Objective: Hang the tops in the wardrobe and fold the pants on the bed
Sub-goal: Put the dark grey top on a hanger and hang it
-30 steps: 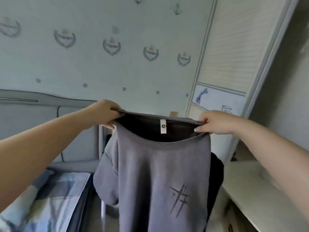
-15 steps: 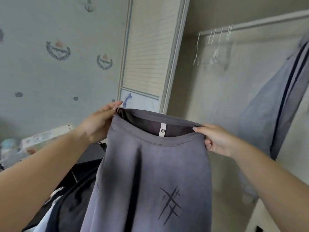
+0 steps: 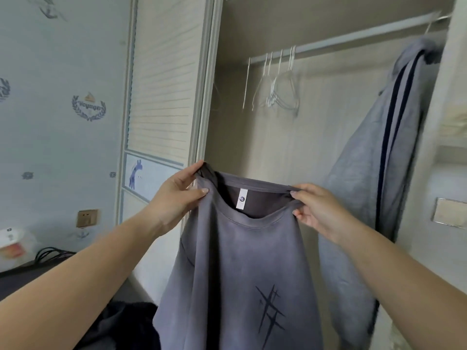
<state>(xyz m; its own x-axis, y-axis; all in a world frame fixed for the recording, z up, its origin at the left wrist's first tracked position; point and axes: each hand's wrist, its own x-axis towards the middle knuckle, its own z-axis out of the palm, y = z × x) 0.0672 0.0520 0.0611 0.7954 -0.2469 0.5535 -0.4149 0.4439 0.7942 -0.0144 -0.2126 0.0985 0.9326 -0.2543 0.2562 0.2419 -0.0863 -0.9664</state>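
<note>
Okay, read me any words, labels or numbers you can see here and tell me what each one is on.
"voyage", roughly; blurred, so uncertain: on the wreath emblem on the wallpaper.
Neck label inside the grey T-shirt: a round logo, any text too small to read.
White packet at far left: print too blurred to read.
The T-shirt's black slash mark is a graphic, not letters.

Wallpaper crest (image 3: 88,107): a laurel wreath bears a banner whose lettering appears to read "voyage", though it is blurred. Neck tag (image 3: 241,199) inside the collar of the grey top (image 3: 235,274): a small round logo, too small to read. Chest print (image 3: 270,314) on the top: crossed dark strokes, no letters. No other text is legible.
</note>
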